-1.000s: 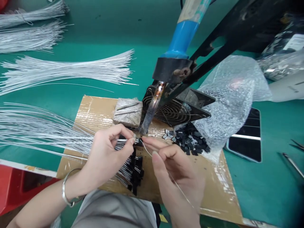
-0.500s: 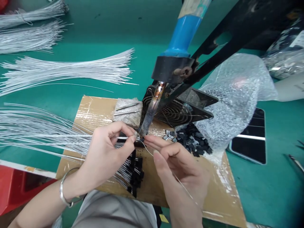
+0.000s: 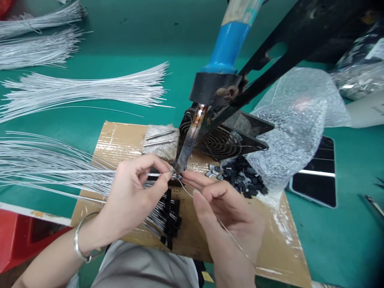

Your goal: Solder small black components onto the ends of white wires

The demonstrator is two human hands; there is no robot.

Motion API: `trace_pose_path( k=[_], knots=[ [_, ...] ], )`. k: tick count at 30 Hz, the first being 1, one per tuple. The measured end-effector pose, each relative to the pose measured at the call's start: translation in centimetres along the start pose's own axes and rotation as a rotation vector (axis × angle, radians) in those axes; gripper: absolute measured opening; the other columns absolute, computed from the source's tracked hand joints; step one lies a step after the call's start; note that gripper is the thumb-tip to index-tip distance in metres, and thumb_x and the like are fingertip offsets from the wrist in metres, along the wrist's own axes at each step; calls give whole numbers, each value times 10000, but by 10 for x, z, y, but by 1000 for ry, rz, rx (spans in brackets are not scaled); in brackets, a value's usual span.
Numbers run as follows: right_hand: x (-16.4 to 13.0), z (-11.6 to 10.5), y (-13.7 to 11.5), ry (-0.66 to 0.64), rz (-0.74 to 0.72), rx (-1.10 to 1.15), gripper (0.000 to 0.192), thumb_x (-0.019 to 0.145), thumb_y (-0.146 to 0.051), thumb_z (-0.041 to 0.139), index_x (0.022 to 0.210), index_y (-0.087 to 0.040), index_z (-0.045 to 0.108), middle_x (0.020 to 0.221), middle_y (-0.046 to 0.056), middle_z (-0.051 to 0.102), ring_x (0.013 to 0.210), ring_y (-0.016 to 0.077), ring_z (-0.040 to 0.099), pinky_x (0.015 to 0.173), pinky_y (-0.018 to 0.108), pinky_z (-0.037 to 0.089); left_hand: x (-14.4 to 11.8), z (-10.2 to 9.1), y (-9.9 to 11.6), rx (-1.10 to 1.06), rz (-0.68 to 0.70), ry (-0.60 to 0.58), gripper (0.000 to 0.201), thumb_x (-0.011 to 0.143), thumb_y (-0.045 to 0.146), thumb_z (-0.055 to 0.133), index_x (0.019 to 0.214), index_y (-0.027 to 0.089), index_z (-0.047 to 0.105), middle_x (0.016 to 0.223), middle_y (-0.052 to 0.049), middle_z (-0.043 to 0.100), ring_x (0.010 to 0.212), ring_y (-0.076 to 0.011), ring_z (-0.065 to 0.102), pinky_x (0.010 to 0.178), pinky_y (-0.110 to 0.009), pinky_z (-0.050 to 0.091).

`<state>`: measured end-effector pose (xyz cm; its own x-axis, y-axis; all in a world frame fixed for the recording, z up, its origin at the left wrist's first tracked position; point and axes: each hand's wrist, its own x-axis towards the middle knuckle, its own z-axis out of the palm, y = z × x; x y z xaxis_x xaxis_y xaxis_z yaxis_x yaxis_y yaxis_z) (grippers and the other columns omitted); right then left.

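With thumb and forefinger pinched, my left hand [image 3: 138, 192] grips thin grey wires [image 3: 154, 174] close to their ends. My right hand [image 3: 225, 216] holds a strand of solder wire [image 3: 231, 235] between thumb and fingers, its tip bent toward the wire ends. One right fingertip reaches a small black piece [image 3: 179, 176] there. Right above the ends sits the tip of a soldering iron [image 3: 192, 140], clamped in a black stand. Below my left hand lie several finished-looking wires with black ends [image 3: 171, 218]. Exact contact at the tip is too small to tell.
Loose black pieces [image 3: 244, 176] are heaped on the cardboard [image 3: 270, 244], near a round-grilled fan [image 3: 222, 140]. A pad with two metal rods [image 3: 160, 140] lies left of the iron. Wire bundles [image 3: 90, 88], bubble wrap [image 3: 297, 108] and a phone [image 3: 318, 176] lie around.
The soldering iron and its stand have shifted slightly to the left at the top. Both hands keep nearly the same position and hold.
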<state>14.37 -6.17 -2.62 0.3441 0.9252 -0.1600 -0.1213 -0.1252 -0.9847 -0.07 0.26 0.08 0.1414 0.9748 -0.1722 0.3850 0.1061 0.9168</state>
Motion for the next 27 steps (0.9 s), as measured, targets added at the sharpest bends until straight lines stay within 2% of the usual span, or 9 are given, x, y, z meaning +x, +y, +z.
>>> trace_pose_path(
  k=[12, 22, 27],
  knots=[
    [-1, 1, -1, 16, -3, -1, 245, 940, -269, 728, 726, -240, 612, 1141, 18, 826, 1053, 183, 795, 935, 287, 643, 0, 0, 4, 19, -27, 4, 94, 802, 203, 630, 729, 186, 686, 842, -58, 787, 760, -197, 689, 572, -286, 440],
    [-1, 0, -2, -1, 0, 17, 242, 943, -250, 727, 729, -230, 617, 1180, 61, 816, 1075, 223, 791, 953, 350, 645, 1, -3, 5, 2, -50, -16, 81, 819, 209, 653, 748, 190, 688, 823, -50, 767, 818, -217, 714, 682, -317, 515],
    [-1, 0, -2, -7, -8, 21, 235, 948, -252, 720, 737, -236, 617, 1184, 43, 816, 1081, 210, 787, 946, 330, 641, 2, -2, 7, 8, -50, -18, 84, 819, 201, 652, 743, 187, 686, 825, -51, 770, 813, -218, 713, 685, -321, 511]
  ],
)
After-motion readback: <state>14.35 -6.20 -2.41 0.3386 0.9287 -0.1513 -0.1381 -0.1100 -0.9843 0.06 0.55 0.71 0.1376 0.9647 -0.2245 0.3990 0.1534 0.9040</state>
